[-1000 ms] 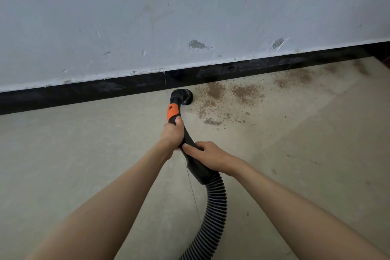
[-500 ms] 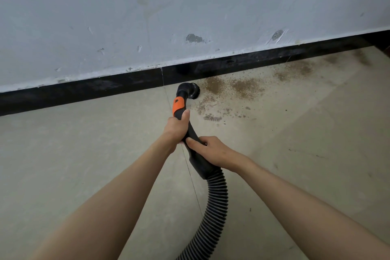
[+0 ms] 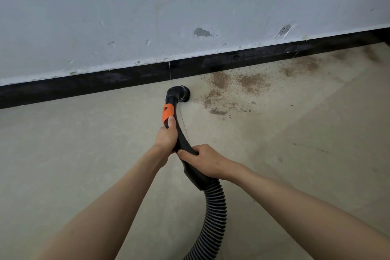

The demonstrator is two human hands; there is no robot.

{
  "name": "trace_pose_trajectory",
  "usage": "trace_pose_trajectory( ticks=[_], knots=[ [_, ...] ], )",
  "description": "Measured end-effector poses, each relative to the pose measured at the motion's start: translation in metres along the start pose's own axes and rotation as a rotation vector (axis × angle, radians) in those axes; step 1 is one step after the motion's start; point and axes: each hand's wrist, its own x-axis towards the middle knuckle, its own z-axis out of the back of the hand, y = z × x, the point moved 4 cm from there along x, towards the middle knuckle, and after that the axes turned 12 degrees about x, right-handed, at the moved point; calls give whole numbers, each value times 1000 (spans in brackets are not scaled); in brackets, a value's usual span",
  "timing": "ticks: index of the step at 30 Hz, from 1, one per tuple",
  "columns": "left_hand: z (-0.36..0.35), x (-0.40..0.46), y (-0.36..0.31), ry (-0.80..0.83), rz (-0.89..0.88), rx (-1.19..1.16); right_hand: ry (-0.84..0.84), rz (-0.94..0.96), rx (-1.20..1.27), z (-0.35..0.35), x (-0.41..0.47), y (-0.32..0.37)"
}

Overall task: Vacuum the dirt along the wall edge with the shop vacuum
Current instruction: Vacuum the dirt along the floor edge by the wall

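Grip: your left hand (image 3: pixel 166 137) and right hand (image 3: pixel 205 159) both wrap the vacuum handle (image 3: pixel 181 143) | Nozzle (image 3: pixel 183 95) beside baseboard (image 3: pixel 126 79), left of dirt (image 3: pixel 234 88) | Risk: sweeping fast scatters grains.

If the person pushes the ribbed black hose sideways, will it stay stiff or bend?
The hose probably bends easily: it is ribbed and already curves below the right hand. It likely trails along the floor rather than rolling.
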Motion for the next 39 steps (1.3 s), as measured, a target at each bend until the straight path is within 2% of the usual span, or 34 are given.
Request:
trace_pose_trajectory(
  ticks=[4,9,13,20,27,39],
  knots=[
    [-15,-5,-4,13,-9,7,-42,-3,53,9,-10,-8],
    [-34,-12,-13,118,-23,-59,-79,-10,156,20,-24,-18],
    [-41,-10,-9,95,-44,29,-81,2,192,20,-30,-23],
    [-33,-9,0,21,-30,42,-54,7,156,12,-26,-23],
    [-46,-22,16,93,-18,-11,-32,-9,81,12,-39,-42],
    [-78,-43,15,177,-68,90,-124,-15,136,21,-69,-66]
  ],
)
